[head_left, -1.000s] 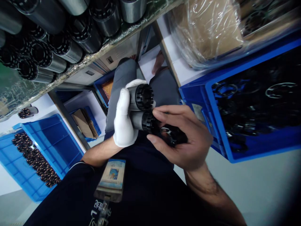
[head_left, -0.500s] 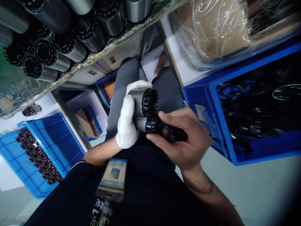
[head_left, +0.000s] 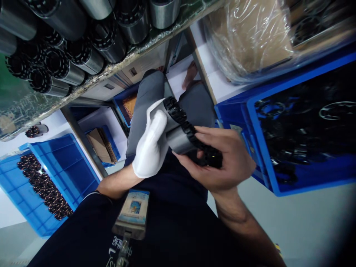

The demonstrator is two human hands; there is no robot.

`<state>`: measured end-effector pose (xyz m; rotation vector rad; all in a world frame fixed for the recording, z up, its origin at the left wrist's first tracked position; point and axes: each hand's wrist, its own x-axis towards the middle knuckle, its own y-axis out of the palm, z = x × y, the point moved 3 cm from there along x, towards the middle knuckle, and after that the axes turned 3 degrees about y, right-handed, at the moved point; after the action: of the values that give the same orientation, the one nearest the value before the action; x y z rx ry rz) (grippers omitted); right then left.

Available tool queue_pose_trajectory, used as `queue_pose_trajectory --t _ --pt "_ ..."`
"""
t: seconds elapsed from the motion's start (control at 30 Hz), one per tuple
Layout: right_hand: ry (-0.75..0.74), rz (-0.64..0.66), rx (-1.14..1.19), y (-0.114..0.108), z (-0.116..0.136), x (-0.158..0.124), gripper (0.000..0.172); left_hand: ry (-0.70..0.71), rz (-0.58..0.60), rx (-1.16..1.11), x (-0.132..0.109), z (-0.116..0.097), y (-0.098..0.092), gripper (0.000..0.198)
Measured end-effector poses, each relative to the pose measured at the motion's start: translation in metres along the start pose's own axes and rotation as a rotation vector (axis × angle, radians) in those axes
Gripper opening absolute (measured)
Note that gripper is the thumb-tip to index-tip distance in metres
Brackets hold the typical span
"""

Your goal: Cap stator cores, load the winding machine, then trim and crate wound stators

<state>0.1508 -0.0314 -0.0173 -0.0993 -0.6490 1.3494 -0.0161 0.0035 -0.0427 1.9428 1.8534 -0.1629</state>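
My left hand (head_left: 151, 148), in a white glove, is closed around two grey metal cylinders lying side by side. The upper cylinder (head_left: 169, 118) ends in a black toothed ring (head_left: 174, 109). On the lower cylinder (head_left: 179, 140) a similar black ring sits at the right end. My bare right hand (head_left: 225, 159) has its fingers and thumb spread across that end, touching it. Black plastic ring pieces (head_left: 213, 155) are held in the same palm, partly hidden by the fingers; how many I cannot tell.
Several metal cylinders with black end rings (head_left: 65, 68) stand on the bench at upper left. At right is a blue bin (head_left: 274, 178) of black rings, below a plastic-wrapped carton (head_left: 256, 40). Copper-wound parts lie in a blue crate (head_left: 16, 196) at left.
The two cylinders have tilted, their ringed ends turning down to the right. My right hand's fingers have moved onto the lower cylinder's end. My left hand keeps its hold.
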Motion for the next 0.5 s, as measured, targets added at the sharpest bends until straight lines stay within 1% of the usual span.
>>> queue_pose_trajectory --t 0.03,0.1,0.17,0.2,0.23,0.27,0.3,0.33,0.4,0.47,0.5 --pt "0.059 0.069 0.051 -0.005 -0.003 0.003 0.058 0.019 -0.031 -0.075 0.002 -0.005 -0.003 0.058" --pt "0.216 0.274 0.206 -0.011 -0.006 0.010 0.050 0.087 -0.071 -0.179 0.009 -0.012 -0.009 0.069" --pt "0.333 0.463 0.363 -0.010 -0.003 0.015 0.040 0.142 -0.043 -0.215 0.015 -0.015 -0.010 0.076" --pt "0.372 0.517 0.409 -0.008 -0.001 0.017 0.036 0.139 -0.010 -0.240 0.017 -0.014 -0.009 0.076" --pt "0.400 0.537 0.425 -0.004 0.001 0.019 0.034 0.117 0.027 -0.259 0.019 -0.011 -0.007 0.077" --pt "0.416 0.529 0.406 -0.001 0.003 0.021 0.033 0.076 0.059 -0.264 0.019 -0.008 -0.004 0.081" --pt "0.417 0.489 0.358 0.001 0.005 0.022 0.033 0.022 0.072 -0.254 0.018 -0.004 -0.002 0.086" --pt "0.395 0.422 0.292 0.003 0.006 0.023 0.035 -0.036 0.069 -0.236 0.017 0.001 -0.001 0.090" --pt "0.301 0.261 0.161 0.001 0.010 0.025 0.044 -0.132 0.048 -0.208 0.013 0.011 0.001 0.091" --pt "0.186 0.133 0.082 -0.002 0.014 0.026 0.055 -0.175 0.056 -0.189 0.009 0.022 0.002 0.083" --pt "0.139 0.103 0.064 -0.003 0.015 0.026 0.059 -0.185 0.067 -0.186 0.006 0.027 0.003 0.076"
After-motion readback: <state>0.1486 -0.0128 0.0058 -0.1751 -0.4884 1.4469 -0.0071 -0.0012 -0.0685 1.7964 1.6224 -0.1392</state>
